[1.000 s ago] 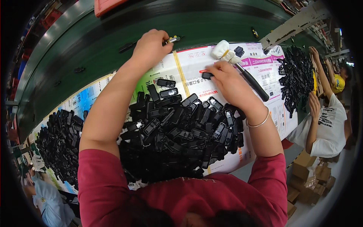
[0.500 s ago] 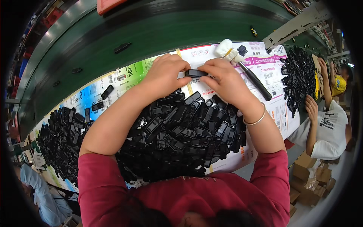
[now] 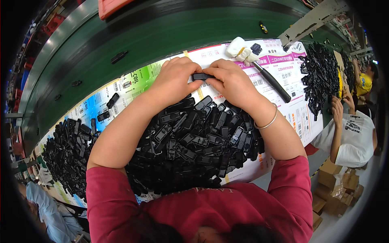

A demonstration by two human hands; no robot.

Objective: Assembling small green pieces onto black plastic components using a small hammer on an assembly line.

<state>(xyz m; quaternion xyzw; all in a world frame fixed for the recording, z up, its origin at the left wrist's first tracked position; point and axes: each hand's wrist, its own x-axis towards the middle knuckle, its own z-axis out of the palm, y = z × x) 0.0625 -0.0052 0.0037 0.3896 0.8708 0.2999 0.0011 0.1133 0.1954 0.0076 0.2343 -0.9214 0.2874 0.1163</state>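
Between my two hands is a small black oblong plastic casing (image 3: 199, 76), held level above the printed sheets. My left hand (image 3: 177, 79) pinches its left end with thumb and fingers. At its right end, the thumb and fingertips of my right hand (image 3: 227, 81) close on it. Just below my hands spreads a big heap of similar black plastic casings (image 3: 198, 139), some showing hollow insides. Right of my right hand lies a mallet (image 3: 271, 81) with a black ribbed handle and a head wrapped in white cloth.
A green conveyor belt (image 3: 162, 36) with scattered black pieces runs along the far side. Another heap of black parts (image 3: 67, 154) lies at left. At right, a co-worker in a white shirt (image 3: 352, 137) reaches toward a further black pile (image 3: 320, 77). Cardboard boxes (image 3: 334, 182) stand below.
My right hand has shifted slightly left, its fingers now covering more of the casing. The casing stays between both hands. The co-worker's hands at right have moved.
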